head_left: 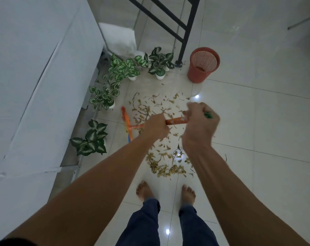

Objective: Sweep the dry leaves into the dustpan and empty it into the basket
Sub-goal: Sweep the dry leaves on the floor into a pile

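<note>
Dry leaves and twigs lie scattered over the white tiled floor, densest just ahead of my bare feet, with more further out. An orange broom crosses above them, its head low at the left near the plants. My left hand is closed around the handle's middle. My right hand grips the upper end, where a green tip shows. A red mesh basket stands upright on the floor at the far right of the leaves. No dustpan is in view.
Several small potted plants line the left side by a white counter; another plant stands close to the broom head. A black metal frame leg stands behind the basket. Open tile lies to the right.
</note>
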`<state>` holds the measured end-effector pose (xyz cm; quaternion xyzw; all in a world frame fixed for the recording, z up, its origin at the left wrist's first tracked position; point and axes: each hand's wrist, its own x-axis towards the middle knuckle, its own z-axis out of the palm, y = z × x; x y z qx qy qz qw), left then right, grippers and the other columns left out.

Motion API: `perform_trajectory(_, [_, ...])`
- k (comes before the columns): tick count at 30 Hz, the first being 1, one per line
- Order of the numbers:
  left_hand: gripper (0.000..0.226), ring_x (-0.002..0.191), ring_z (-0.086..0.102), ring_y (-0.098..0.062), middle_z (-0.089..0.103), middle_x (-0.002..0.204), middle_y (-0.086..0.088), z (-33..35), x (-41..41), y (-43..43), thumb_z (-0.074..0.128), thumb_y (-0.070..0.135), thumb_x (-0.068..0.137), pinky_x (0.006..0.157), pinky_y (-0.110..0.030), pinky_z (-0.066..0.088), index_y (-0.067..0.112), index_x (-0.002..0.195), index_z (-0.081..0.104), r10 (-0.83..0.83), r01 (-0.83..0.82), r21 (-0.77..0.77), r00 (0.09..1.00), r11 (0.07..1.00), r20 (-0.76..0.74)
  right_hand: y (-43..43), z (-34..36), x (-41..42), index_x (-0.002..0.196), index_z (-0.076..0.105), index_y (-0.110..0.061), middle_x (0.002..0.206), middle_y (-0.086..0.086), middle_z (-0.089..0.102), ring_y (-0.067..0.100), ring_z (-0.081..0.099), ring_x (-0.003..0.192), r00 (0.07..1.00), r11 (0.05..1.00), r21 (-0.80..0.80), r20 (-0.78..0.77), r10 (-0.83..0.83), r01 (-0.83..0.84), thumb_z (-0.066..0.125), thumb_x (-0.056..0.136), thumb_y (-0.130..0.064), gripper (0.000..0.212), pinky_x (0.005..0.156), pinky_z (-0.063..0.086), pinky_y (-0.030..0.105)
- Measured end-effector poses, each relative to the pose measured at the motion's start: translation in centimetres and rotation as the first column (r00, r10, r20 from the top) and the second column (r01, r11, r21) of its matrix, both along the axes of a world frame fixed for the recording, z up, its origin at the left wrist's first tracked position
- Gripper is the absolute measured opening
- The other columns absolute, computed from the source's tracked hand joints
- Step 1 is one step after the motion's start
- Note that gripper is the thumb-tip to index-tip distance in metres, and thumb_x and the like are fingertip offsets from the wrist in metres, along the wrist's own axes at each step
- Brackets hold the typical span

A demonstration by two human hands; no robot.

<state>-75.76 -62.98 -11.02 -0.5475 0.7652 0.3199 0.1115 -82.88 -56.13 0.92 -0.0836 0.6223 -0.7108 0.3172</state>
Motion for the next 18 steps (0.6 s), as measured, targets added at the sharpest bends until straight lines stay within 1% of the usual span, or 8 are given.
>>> perform_trajectory(3, [0.007, 0.068, 0.048, -0.015, 0.048, 0.073, 0.004, -0.9, 1.2, 0.1, 0.053, 0.012, 0.096, 0.062, -0.024, 0.038, 0.014, 0.090, 0.049, 0.034, -0.031, -0.042, 0.997, 0.999, 0.070, -0.4, -1.0, 1.7, 0.052, 0.038, -0.011, 0.049, 0.002, 0.025, 0.013, 0.029, 0.049, 1.000, 0.999, 0.037, 0.027, 0.012, -0.013, 0.056, 0.081, 0.013, 0.042, 0.060, 0.046, 0.022])
perform_trajectory(5, [0.016, 0.063, 0.046, -0.014, 0.046, 0.070, 0.004, -1.0, 0.7, 0.4, 0.052, 0.016, 0.096, 0.057, -0.023, 0.035, 0.015, 0.082, 0.046, 0.021, -0.015, -0.063, 0.996, 0.998, 0.086, 0.0, -1.5, 1.4, 0.051, 0.035, -0.012, 0.050, 0.002, 0.021, 0.016, 0.024, 0.051, 0.999, 0.999, 0.036, 0.041, -0.016, 0.014, 0.057, 0.080, 0.013, 0.044, 0.051, 0.039, 0.022])
perform_trajectory(6, [0.019, 0.058, 0.046, -0.012, 0.048, 0.068, 0.004, -0.8, 0.0, 0.7, 0.054, 0.019, 0.097, 0.052, -0.021, 0.034, 0.015, 0.079, 0.047, -0.001, 0.006, -0.067, 0.997, 0.998, 0.072, 0.5, -1.5, 0.8, 0.052, 0.036, -0.012, 0.049, 0.002, 0.023, 0.015, 0.026, 0.049, 0.998, 0.999, 0.031, 0.046, -0.034, 0.032, 0.058, 0.081, 0.012, 0.044, 0.050, 0.042, 0.020])
perform_trajectory(8, [0.023, 0.055, 0.048, -0.009, 0.050, 0.065, 0.005, -0.1, -2.1, 1.6, 0.058, 0.030, 0.098, 0.047, -0.019, 0.034, 0.015, 0.082, 0.053, -0.066, 0.067, -0.058, 0.998, 0.996, 0.022, 2.1, -1.0, -1.0, 0.053, 0.039, -0.011, 0.047, -0.001, 0.027, 0.009, 0.034, 0.045, 0.996, 0.996, 0.028, 0.031, -0.080, 0.079, 0.059, 0.083, 0.011, 0.042, 0.057, 0.050, 0.014])
perform_trajectory(10, [0.025, 0.061, 0.053, -0.013, 0.049, 0.066, 0.005, 0.7, -4.5, 3.0, 0.059, 0.038, 0.099, 0.052, -0.021, 0.038, 0.016, 0.087, 0.057, -0.135, 0.134, -0.059, 0.991, 0.989, -0.017, 4.0, 0.1, -3.0, 0.053, 0.041, -0.010, 0.048, 0.000, 0.029, 0.009, 0.036, 0.045, 0.990, 0.990, 0.014, -0.007, -0.140, 0.141, 0.060, 0.083, 0.009, 0.040, 0.061, 0.052, 0.015])
perform_trajectory(13, [0.022, 0.069, 0.056, -0.016, 0.045, 0.067, 0.007, 2.2, -7.0, 5.5, 0.058, 0.038, 0.099, 0.055, -0.025, 0.040, 0.019, 0.089, 0.051, -0.209, 0.204, -0.095, 0.977, 0.974, -0.047, 6.8, 2.1, -5.3, 0.053, 0.040, -0.011, 0.048, 0.002, 0.030, 0.012, 0.034, 0.045, 0.980, 0.981, -0.014, -0.043, -0.196, 0.196, 0.060, 0.082, 0.006, 0.040, 0.068, 0.055, 0.023])
perform_trajectory(16, [0.020, 0.062, 0.050, -0.012, 0.046, 0.068, 0.008, 3.0, -7.1, 7.6, 0.058, 0.037, 0.099, 0.048, -0.023, 0.031, 0.021, 0.089, 0.053, -0.218, 0.210, -0.133, 0.975, 0.969, -0.046, 9.0, 3.1, -6.0, 0.055, 0.042, -0.011, 0.049, 0.002, 0.031, 0.010, 0.036, 0.044, 0.980, 0.980, -0.035, -0.023, -0.196, 0.195, 0.060, 0.083, 0.004, 0.036, 0.073, 0.056, 0.027])
perform_trajectory(18, [0.017, 0.060, 0.050, -0.012, 0.047, 0.067, 0.007, 2.9, -6.0, 8.8, 0.059, 0.035, 0.098, 0.050, -0.023, 0.034, 0.020, 0.091, 0.058, -0.196, 0.194, -0.145, 0.981, 0.970, 0.005, 10.2, 2.8, -5.5, 0.056, 0.044, -0.009, 0.047, -0.001, 0.033, 0.010, 0.037, 0.045, 0.984, 0.983, -0.033, 0.014, -0.180, 0.180, 0.060, 0.084, 0.005, 0.035, 0.075, 0.055, 0.028])
